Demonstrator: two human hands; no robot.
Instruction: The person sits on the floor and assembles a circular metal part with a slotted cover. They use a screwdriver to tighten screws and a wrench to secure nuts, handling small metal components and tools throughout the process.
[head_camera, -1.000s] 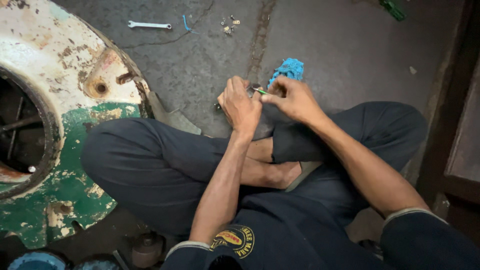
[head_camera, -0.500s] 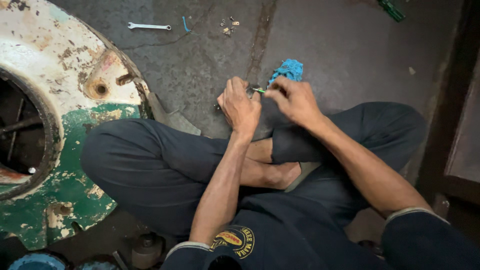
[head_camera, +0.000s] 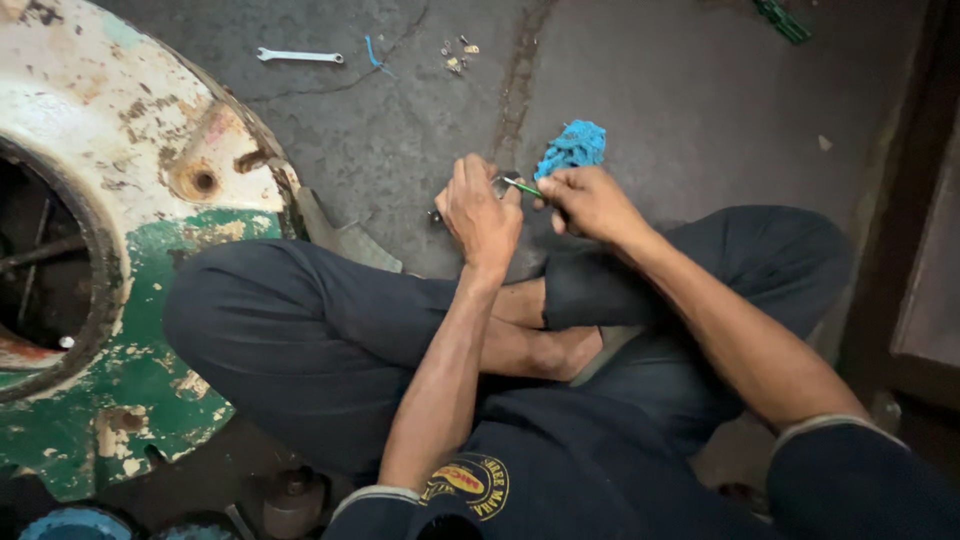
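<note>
at your far left, one large round metal housing (head_camera: 110, 250), white paint flaked to rust on top, green on its lower part, with a dark circular opening at its centre; it lies on the concrete floor (head_camera: 680, 90) and its edge sits just beside your left knee. up the floor from it, one small silver open-ended spanner (head_camera: 299, 56), lying flat, well apart from your hands. just right of that, one short blue strip (head_camera: 373, 54) and a small scatter of loose metal bits (head_camera: 456, 55), too small to tell apart.

centre: your left hand (head_camera: 481, 212), fingers curled closed around a small dark metal part (head_camera: 500, 184) that is mostly hidden by the hand; only a little of it shows by the thumb, and its shape cannot be made out. between your two hands, one thin green-handled tool (head_camera: 524, 187), its tip at the part in your left hand. your right hand (head_camera: 590, 203) is closed on the other end of that tool, pinching it with thumb and fingers. both hands hang just above the floor, in front of your crossed legs in dark trousers.

just beyond your right hand, one crumpled blue rag (head_camera: 574, 146) on the floor, near the knuckles.

far right, one dark wooden frame edge (head_camera: 905, 200), upright.
</note>
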